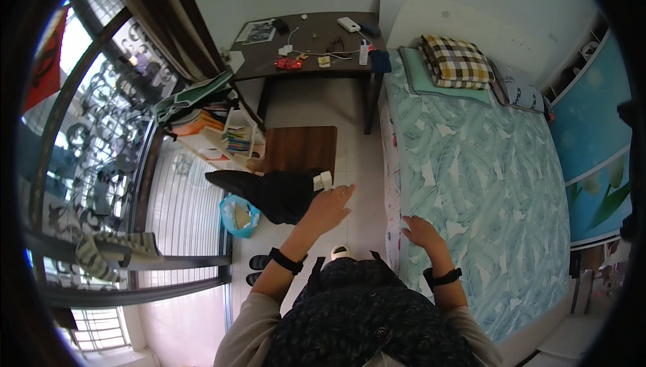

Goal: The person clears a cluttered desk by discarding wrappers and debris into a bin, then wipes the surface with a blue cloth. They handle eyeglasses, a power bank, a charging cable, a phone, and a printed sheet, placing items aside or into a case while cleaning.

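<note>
My left hand (328, 211) reaches forward over the floor, its fingers and thumb apart. Beside it lies a black cloth item (276, 195), partly hidden by my hand and forearm. A small white block-like piece (322, 180) shows at the cloth's right end, right behind my fingers; whether I touch it is unclear. My right hand (424, 232) hovers by the near left edge of the bed (484, 185), thumb spread from loosely bent fingers, with nothing visible in it. Each wrist wears a black band.
A dark desk (262, 64) with small items stands at the back. Before it is a brown wooden panel (303, 148). To the left are a white bookshelf (235, 131), a blue bag (239, 217), dark slippers (258, 262) and a railing with striped cloth (101, 256).
</note>
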Demonstrator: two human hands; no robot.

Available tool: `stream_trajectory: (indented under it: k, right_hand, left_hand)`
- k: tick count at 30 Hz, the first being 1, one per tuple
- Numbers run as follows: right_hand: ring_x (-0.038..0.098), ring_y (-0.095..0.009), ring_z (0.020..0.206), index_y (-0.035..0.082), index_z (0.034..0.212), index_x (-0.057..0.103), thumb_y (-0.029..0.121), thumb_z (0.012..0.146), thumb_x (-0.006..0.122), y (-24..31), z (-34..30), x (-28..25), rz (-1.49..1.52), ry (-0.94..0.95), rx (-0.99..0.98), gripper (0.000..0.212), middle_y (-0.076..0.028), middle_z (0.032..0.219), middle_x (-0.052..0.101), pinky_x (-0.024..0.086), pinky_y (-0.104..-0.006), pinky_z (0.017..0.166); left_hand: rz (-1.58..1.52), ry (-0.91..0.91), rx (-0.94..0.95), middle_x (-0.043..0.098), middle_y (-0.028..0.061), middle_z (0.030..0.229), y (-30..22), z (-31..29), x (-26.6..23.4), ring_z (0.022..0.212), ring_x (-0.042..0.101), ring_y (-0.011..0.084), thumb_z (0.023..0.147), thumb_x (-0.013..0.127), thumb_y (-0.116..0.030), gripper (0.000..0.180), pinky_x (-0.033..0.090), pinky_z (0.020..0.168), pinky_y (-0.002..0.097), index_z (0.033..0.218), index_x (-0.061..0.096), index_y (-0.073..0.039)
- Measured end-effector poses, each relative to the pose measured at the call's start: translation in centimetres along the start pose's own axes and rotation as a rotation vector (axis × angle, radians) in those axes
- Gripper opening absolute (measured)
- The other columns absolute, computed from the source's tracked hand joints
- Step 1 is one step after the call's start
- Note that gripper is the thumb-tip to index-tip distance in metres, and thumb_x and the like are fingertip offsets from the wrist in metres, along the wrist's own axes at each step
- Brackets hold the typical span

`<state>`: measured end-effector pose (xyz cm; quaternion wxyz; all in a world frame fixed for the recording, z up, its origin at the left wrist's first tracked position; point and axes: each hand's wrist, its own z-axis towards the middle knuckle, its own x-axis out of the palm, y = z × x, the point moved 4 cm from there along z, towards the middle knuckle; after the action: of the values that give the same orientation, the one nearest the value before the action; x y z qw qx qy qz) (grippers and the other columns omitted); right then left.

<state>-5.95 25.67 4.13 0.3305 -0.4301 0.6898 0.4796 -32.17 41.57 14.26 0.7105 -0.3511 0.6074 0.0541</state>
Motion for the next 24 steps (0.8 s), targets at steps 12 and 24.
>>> stream_trajectory:
  k: [12,24]
  right_hand:
    - [0.059,-0.040,0.113,0.003,0.130,0.057,0.030,0.087,0.064,-4.6,23.6,-8.4,0.065,0.162,-0.140,0.051,-0.023,0.119,0.064,0.047,-0.0458,0.095]
    - [0.058,-0.039,0.111,0.002,0.134,0.055,0.026,0.087,0.069,-14.3,60.0,-23.3,0.231,-0.077,-0.263,0.055,-0.022,0.118,0.063,0.048,-0.0440,0.094]
  left_hand:
    - [-0.018,0.003,-0.185,0.056,0.0191,0.130,11.2,12.1,-5.8,0.113,0.058,0.0374,0.087,0.068,-0.024,0.070,0.049,0.094,0.0445,0.148,0.038,-0.008]
    - [0.100,0.108,-0.695,0.060,0.0186,0.125,24.9,28.4,-13.6,0.111,0.061,0.0365,0.081,0.076,-0.022,0.070,0.051,0.093,0.0433,0.141,0.046,-0.002]
